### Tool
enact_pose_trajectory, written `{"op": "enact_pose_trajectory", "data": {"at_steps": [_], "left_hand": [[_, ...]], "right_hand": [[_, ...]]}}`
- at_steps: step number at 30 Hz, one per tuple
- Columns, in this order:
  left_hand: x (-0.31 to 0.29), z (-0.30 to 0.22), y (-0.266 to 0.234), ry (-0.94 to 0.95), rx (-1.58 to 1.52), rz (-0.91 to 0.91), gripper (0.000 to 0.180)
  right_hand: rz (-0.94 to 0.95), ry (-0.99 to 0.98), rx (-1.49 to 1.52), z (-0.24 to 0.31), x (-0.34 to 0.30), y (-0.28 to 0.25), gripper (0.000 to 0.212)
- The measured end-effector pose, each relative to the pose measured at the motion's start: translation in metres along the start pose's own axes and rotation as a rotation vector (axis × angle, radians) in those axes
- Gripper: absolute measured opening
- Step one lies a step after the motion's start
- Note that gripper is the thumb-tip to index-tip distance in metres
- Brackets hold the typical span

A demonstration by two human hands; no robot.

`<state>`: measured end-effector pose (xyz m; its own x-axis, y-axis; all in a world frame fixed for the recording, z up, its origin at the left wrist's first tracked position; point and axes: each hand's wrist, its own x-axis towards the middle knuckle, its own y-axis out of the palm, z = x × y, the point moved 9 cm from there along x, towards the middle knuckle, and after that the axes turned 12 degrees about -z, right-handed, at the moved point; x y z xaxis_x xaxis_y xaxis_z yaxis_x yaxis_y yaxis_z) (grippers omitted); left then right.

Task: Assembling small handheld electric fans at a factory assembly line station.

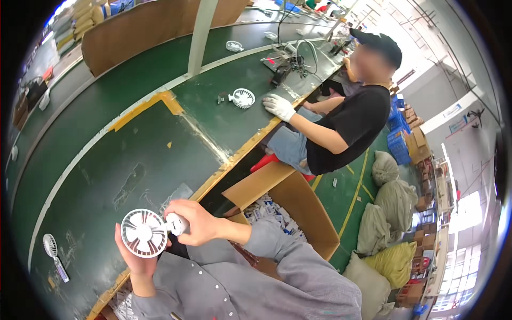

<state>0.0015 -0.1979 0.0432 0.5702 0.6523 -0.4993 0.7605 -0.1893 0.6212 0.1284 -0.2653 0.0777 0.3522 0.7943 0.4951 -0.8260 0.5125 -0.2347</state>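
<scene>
I hold a small white handheld fan [144, 233] above the near edge of the green table, its round cage facing up. My left hand [136, 262] is closed round the cage's lower left side, with most of its fingers hidden behind the fan. My right hand [196, 221] is closed on the short white handle, thumb and fingers wrapped about its end. To my left, another handheld fan [50, 246] lies on the green tabletop [101, 208].
Beside me on the right stands an open cardboard box [317, 213] holding many small white-and-blue packets [274, 214]. A co-worker's gloved hand [279, 107] rests on the table near a white fan [244, 98]. Stuffed sacks [392, 200] sit on the floor.
</scene>
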Motion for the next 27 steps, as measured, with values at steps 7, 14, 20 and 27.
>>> {"op": "enact_pose_trajectory", "data": {"at_steps": [7,14,20,27], "left_hand": [[-0.012,0.012,-0.009,0.003,-0.142,-0.128,0.060],[-0.016,0.011,-0.028,0.111,-0.085,-0.193,0.059],[-0.019,0.015,-0.035,0.188,-0.034,-0.209,0.057],[-0.022,0.014,-0.039,0.115,-0.371,-0.228,0.056]], "right_hand": [[0.050,0.322,0.249,-0.010,-0.024,-0.013,0.034],[0.238,0.611,0.624,-0.029,-0.050,0.017,0.029],[0.015,0.763,0.705,-0.038,-0.058,0.007,0.037],[-0.237,0.908,1.492,-0.038,-0.060,0.001,0.051]]}}
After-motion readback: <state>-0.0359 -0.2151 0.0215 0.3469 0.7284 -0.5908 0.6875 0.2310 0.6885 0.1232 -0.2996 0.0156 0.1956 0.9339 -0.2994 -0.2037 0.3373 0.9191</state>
